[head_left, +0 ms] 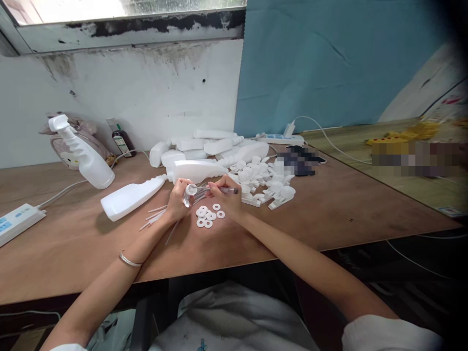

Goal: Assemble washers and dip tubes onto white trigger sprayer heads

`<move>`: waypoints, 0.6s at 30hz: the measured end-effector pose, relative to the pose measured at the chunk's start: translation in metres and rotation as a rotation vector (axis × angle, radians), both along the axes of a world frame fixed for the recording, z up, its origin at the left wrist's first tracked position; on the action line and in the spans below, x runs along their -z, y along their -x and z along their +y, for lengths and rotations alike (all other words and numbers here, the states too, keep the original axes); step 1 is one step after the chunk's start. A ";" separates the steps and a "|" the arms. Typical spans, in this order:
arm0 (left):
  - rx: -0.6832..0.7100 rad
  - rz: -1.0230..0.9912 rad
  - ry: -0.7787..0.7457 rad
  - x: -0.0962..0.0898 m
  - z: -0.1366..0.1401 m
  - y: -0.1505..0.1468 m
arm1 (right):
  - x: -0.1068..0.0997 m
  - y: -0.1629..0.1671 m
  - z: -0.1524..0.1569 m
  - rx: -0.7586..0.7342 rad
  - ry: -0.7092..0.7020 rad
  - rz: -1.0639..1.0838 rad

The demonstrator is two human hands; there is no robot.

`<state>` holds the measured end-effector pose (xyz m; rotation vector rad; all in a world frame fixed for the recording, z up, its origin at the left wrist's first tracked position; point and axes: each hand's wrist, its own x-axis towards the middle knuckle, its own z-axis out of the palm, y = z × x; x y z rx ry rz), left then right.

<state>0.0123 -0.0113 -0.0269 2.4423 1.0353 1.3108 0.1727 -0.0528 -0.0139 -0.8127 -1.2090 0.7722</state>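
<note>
My left hand (pixel 178 201) is closed round a white spray trigger head (pixel 189 190), its round collar turned toward my right hand. Between the fingers of my right hand (pixel 227 194) is a thin pen-like tool (pixel 230 191) with a dark, see-through handle. Its tip points at the collar; I cannot tell if they touch. Just below both hands lie several white ring washers (pixel 208 215). Thin dip tubes (pixel 155 214) are spread on the table beside and under my left hand. A heap of white trigger heads (pixel 268 180) lies right of my right hand.
White bottles (pixel 204 146) are piled behind my hands, and one bottle (pixel 131 197) lies at left. An assembled spray bottle (pixel 86 156) stands near a dark bottle (pixel 122 141). Power strips (pixel 18 219) and cables are on the brown table (pixel 292 229). A phone (pixel 321 160) lies at right.
</note>
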 end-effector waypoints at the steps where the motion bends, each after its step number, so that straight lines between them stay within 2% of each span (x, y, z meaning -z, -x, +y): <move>1: -0.001 -0.007 0.008 0.000 0.000 0.000 | -0.001 0.000 0.000 -0.018 0.015 0.028; 8: -0.004 -0.053 0.149 0.000 0.003 0.001 | -0.007 0.000 0.001 -0.024 0.065 0.091; 18: 0.042 0.068 0.072 -0.003 0.004 0.005 | -0.009 -0.004 0.001 -0.017 0.054 -0.056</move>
